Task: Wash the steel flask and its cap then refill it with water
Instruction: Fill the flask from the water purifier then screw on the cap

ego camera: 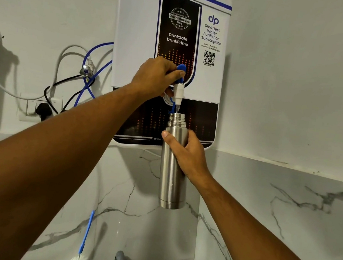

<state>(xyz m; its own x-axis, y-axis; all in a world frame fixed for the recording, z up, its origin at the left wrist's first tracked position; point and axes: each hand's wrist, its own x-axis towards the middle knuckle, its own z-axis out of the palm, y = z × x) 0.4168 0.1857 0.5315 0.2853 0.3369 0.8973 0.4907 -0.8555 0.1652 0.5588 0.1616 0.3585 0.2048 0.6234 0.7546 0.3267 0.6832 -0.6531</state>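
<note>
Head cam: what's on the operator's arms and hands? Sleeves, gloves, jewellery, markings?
Nothing worn that shows. Left hand and right hand are ungloved, with no rings visible. Left forearm and right forearm are bare to the frame edge: no sleeve, watch, band, tape or markings on the sides the camera sees.

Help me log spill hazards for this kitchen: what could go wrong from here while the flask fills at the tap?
1. The flask is steel, so its water level is hidden; it could overflow onto the right hand gripping it before the left hand releases the blue lever.
2. The flask is held in the air, its narrow mouth just under the tap; a small drift could send the stream down its outside.
</note>
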